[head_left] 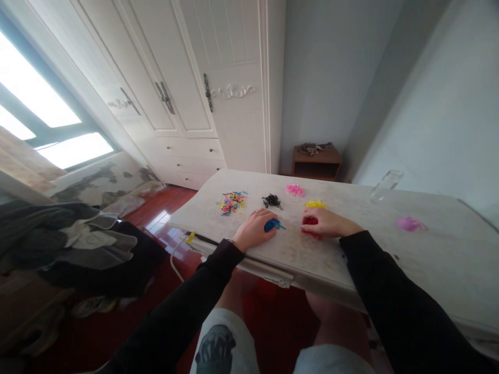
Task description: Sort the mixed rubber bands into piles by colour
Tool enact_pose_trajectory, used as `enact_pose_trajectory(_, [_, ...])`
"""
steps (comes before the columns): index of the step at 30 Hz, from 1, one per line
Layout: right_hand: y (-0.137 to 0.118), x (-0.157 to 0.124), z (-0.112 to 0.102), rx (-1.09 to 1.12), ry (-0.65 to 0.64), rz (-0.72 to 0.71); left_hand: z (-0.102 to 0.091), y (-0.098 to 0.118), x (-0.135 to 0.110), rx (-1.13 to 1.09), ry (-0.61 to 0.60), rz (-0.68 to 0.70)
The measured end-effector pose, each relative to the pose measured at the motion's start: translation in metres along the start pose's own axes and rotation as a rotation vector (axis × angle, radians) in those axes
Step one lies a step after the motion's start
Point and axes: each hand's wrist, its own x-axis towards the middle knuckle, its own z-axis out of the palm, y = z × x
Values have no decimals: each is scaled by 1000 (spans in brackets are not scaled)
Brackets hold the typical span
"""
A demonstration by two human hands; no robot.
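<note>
My left hand (255, 228) rests on the table, its fingers curled round a small heap of blue pieces (273, 225), thin strips like little rubber bands. Opposite it, my right hand (325, 223) is closed over a heap of red pieces (311, 224), partly hidden by the fingers. Just beyond the right hand lies a yellow heap (315, 204). Farther back are a black heap (272, 200) and a pink heap (295, 190). To the left, a mixed pile (231, 202) of several colours is spread loosely.
A clear glass jar (386, 185) and a purple pouch-like thing (410, 224) are on the right part of the white table (436, 254). Behind stand a white wardrobe (237, 140) and a small wooden stand (316, 163). Dark clothes (117, 254) are heaped at the left.
</note>
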Motion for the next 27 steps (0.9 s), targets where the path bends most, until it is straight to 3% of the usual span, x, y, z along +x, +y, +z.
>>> enact_pose_trajectory(5, [4, -2, -1, 43, -40, 22, -2, 0, 0, 5, -10, -12])
enact_pose_trajectory(9, [1, -1, -3, 46, 114, 10, -2, 2, 0, -37, 29, -9])
enact_pose_trajectory(12, [-2, 0, -5, 34, 223, 0, -4, -5, -1, -75, 148, -25])
enact_pose_trajectory(16, [-2, -1, -6, 54, 314, -17, -32, -43, -2, -8, 279, -170])
enact_pose_trajectory(20, [0, 0, -7, 58, 353, -20, -81, -101, -7, 127, 266, -451])
enact_pose_trajectory(23, [0, 1, -7, 55, 349, -19, -104, -134, -17, 132, 109, -538])
enact_pose_trajectory(27, [1, 1, -6, 50, 330, -19, -106, -149, -31, 33, -38, -515])
